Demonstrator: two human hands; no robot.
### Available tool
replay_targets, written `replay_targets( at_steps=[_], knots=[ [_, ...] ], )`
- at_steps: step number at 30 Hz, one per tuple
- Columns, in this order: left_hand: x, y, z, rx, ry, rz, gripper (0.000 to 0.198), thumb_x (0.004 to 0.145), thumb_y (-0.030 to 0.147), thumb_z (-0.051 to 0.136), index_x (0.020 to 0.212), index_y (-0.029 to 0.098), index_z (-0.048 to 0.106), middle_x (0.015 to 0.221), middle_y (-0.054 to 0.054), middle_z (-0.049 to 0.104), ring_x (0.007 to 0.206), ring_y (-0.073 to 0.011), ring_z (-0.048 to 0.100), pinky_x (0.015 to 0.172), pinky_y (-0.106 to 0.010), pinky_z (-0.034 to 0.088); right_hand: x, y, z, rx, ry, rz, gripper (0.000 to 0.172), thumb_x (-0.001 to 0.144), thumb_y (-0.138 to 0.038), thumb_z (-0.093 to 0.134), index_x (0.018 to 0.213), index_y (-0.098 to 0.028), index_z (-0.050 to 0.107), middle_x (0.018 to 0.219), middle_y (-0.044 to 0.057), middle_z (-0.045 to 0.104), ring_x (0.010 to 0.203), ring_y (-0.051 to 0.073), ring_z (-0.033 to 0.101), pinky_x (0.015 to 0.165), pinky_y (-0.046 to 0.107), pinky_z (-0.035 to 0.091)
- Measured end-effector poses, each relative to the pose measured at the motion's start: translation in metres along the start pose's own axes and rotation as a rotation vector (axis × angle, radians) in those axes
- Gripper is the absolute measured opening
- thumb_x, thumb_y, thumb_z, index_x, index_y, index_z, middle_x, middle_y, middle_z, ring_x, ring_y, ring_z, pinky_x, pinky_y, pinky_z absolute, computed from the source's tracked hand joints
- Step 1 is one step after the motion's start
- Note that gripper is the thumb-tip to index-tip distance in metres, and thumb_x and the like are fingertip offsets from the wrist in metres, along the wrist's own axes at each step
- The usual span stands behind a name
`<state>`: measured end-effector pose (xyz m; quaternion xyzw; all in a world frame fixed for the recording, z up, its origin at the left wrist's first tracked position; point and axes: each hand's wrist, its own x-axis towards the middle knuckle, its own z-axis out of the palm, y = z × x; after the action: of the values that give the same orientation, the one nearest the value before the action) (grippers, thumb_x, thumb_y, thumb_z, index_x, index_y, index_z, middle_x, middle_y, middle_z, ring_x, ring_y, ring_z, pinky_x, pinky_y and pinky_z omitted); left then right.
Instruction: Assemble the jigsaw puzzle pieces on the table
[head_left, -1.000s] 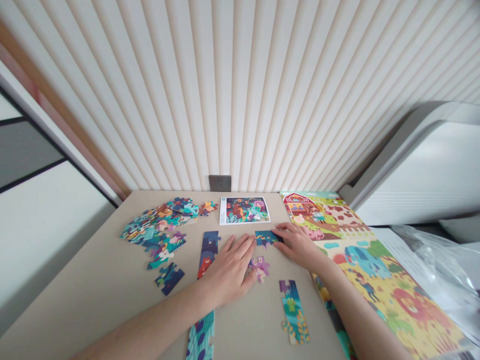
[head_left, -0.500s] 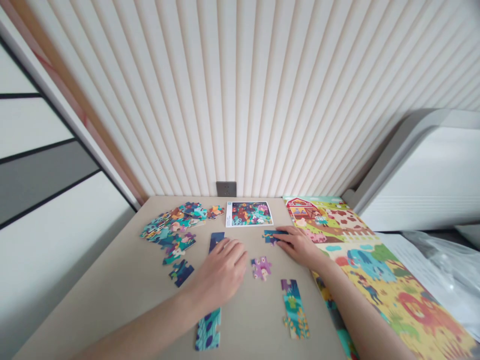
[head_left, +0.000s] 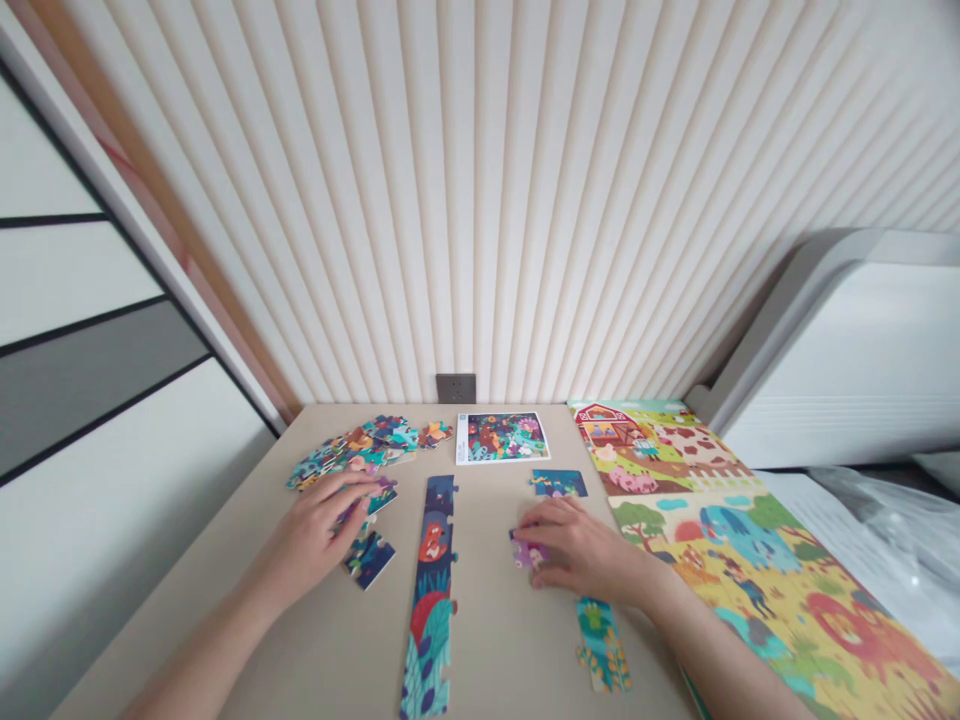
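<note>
My left hand (head_left: 322, 530) reaches over the near edge of a heap of loose puzzle pieces (head_left: 349, 450), thumb and fingers apart around a piece that they partly cover. Just below its fingertips lies a dark blue puzzle piece (head_left: 371, 560). My right hand (head_left: 577, 545) has its fingers and thumb around a purple puzzle piece (head_left: 529, 554) on the table, hiding part of it. A joined strip of pieces (head_left: 430, 600) runs lengthwise between my hands. Beyond my right hand sits a short blue joined section (head_left: 559, 483), and a green section (head_left: 602, 640) is partly under my wrist.
A picture card (head_left: 503, 438) lies at the back of the table (head_left: 495, 660). Farm and animal puzzle boards (head_left: 720, 560) cover the right side. At the back, a ribbed wall (head_left: 450, 200) bears a dark socket (head_left: 456, 388). Clear plastic (head_left: 877, 530) lies off to the right.
My left hand has left the long strip and moved left to the heap, uncovering the strip. My right hand has come from the blue section nearer to the purple piece. The view has shifted slightly.
</note>
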<state>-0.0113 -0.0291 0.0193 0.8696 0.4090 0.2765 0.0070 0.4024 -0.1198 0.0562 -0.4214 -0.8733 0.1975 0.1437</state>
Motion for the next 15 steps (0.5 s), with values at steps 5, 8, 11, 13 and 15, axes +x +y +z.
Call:
replay_targets(
  at_steps=[5, 8, 11, 13, 15],
  knots=[
    [-0.001, 0.019, 0.009, -0.071, -0.047, 0.008, 0.028, 0.103, 0.033, 0.049, 0.116, 0.023, 0.071, 0.124, -0.009, 0.068, 0.118, -0.0233, 0.064, 0.106, -0.039, 0.052, -0.006, 0.009, -0.002, 0.002, -0.007, 0.048, 0.048, 0.089, -0.042, 0.075, 0.135, -0.032, 0.065, 0.122, 0.006, 0.066, 0.118, 0.025, 0.062, 0.108, 0.039, 0.045],
    [0.0, 0.033, 0.013, -0.081, -0.089, 0.042, 0.027, 0.102, 0.029, 0.05, 0.118, 0.024, 0.071, 0.125, -0.008, 0.068, 0.12, -0.0227, 0.063, 0.107, -0.037, 0.051, -0.01, 0.016, -0.005, -0.03, 0.013, 0.077, 0.042, 0.094, -0.037, 0.069, 0.135, -0.032, 0.065, 0.121, 0.007, 0.066, 0.118, 0.025, 0.062, 0.107, 0.039, 0.047],
    [0.0, 0.038, 0.013, -0.091, -0.098, 0.064, 0.027, 0.102, 0.028, 0.05, 0.118, 0.025, 0.072, 0.124, -0.007, 0.068, 0.119, -0.0222, 0.064, 0.107, -0.036, 0.052, -0.013, 0.025, -0.009, -0.059, 0.063, 0.096, 0.038, 0.096, -0.036, 0.066, 0.134, -0.032, 0.066, 0.123, 0.007, 0.065, 0.116, 0.025, 0.062, 0.104, 0.039, 0.05],
    [0.0, 0.038, 0.013, -0.091, -0.096, 0.068, 0.027, 0.101, 0.029, 0.05, 0.117, 0.026, 0.072, 0.123, -0.007, 0.069, 0.119, -0.0222, 0.064, 0.107, -0.036, 0.052, -0.015, 0.033, -0.012, -0.079, 0.096, 0.112, 0.037, 0.096, -0.04, 0.066, 0.132, -0.033, 0.067, 0.124, 0.008, 0.065, 0.114, 0.025, 0.063, 0.101, 0.038, 0.052],
    [0.001, 0.038, 0.013, -0.092, -0.094, 0.075, 0.027, 0.102, 0.028, 0.05, 0.117, 0.025, 0.072, 0.123, -0.006, 0.069, 0.12, -0.0223, 0.063, 0.106, -0.035, 0.052, -0.017, 0.045, -0.013, -0.115, 0.147, 0.136, 0.031, 0.099, -0.04, 0.061, 0.128, -0.032, 0.068, 0.123, 0.008, 0.066, 0.113, 0.025, 0.063, 0.1, 0.039, 0.053]
  ],
)
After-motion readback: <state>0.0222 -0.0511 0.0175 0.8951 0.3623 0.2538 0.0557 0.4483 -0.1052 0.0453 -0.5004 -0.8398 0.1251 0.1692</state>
